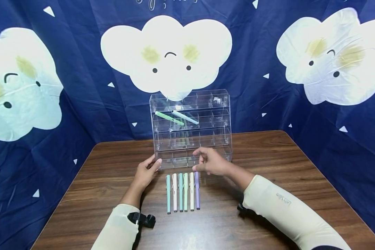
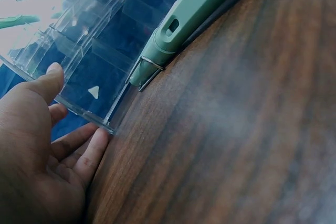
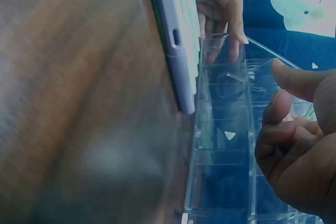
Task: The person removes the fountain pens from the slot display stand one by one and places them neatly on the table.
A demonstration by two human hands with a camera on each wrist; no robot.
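Observation:
A clear acrylic display rack (image 1: pixel 215 138) with stepped compartments stands at the table's back. My left hand (image 1: pixel 146 175) holds its lower left corner, thumb at the front and fingers around the side edge. My right hand (image 1: pixel 213 162) is in front of the bottom tier, empty, thumb and index finger apart. Below its fingertips lies a purple pen (image 1: pixel 197 191), right end of a row of several capped pens, beside a cream pen (image 1: pixel 192 191) and a light green pen (image 1: pixel 185 192). Higher on the rack, a green pen (image 1: pixel 169 118) and a pale blue pen (image 1: pixel 185 117) rest slanted.
The row continues left with a teal pen (image 1: pixel 181 192), a pale pink pen (image 1: pixel 175 192) and another teal pen (image 1: pixel 168 194). All lie on the brown wooden table (image 1: pixel 112 185). A navy curtain (image 1: pixel 253 114) with white clouds hangs right behind the rack.

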